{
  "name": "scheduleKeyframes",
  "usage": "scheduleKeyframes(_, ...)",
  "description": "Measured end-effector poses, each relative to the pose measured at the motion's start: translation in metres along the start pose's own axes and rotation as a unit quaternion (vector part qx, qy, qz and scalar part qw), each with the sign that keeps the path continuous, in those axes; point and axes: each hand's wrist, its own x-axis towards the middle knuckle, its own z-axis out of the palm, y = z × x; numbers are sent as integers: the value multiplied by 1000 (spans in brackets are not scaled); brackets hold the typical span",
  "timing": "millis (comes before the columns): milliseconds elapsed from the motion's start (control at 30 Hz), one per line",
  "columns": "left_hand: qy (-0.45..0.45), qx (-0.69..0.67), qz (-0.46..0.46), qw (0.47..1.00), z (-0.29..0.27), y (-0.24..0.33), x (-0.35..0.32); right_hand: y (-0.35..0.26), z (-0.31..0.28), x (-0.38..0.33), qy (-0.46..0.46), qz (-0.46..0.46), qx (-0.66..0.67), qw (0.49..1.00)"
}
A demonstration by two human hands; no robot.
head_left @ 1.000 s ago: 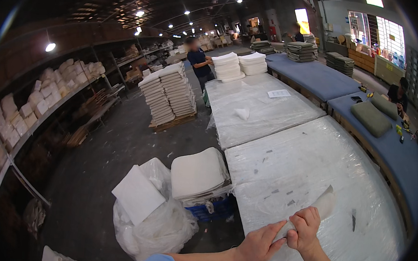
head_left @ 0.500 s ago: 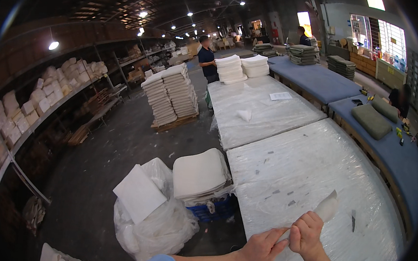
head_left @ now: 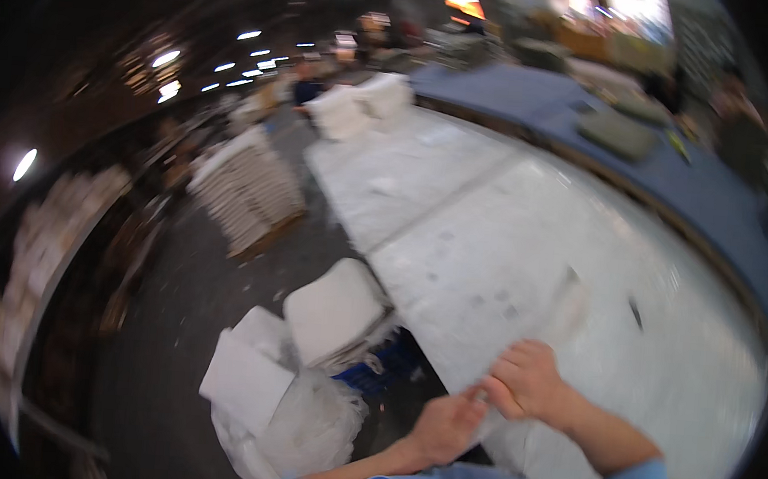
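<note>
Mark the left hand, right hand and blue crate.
Left hand [head_left: 447,427], head view: back of the hand.
Right hand [head_left: 527,381], head view: back of the hand.
Blue crate [head_left: 375,373], head view: side wall.

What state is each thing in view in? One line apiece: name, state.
Bare right hand: closed, apparently around a blurred pale sheet.
Bare left hand: curled, meeting the right hand; contents unclear.
White plastic-covered rectangular table: scattered with grey scraps.
Clear crumpled plastic bag: bulging, white square panel on top.
Rounded white square pads: stacked above the blue plastic crate.
Tall pale cushion stack: standing on a wooden pallet.
White ceiling lights: lit.
</note>
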Motion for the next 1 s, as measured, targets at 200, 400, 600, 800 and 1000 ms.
scheduleKeyframes(200,-30,-230,-97,968,13,-14,-10,1,-3,-14,5,30,49,998)
scheduleKeyframes(400,-105,-362,-207,903,22,-38,-9,-16,-2,-19,27,21,79,996)
scheduleKeyframes(600,-162,-405,-217,873,33,-26,13,-7,-12,-28,13,31,85,996)
scheduleKeyframes(800,-144,-465,-158,859,55,-19,43,2,-14,-45,158,170,79,969)
scheduleKeyframes(1000,-179,-489,-101,847,36,38,84,-7,2,-67,279,353,157,879)
